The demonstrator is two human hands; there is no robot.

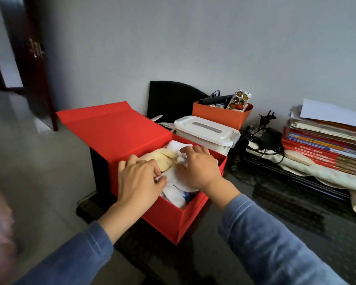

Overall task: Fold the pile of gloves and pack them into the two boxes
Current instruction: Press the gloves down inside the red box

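The left hand is lying flat with fingers straight, pressing down on a pale yellow glove. The right hand is pressing with fingers spread on the white gloves. The yellow glove's long axis is running roughly left to right across the frame, with its left end going under the left fingertips and its right end pointing toward the right hand. All the gloves are sitting in the open red box at the frame's centre, filling it near the rim. Its lid is lying back toward the upper left. Behind it, a white lidded tub and an orange container of small items are standing.
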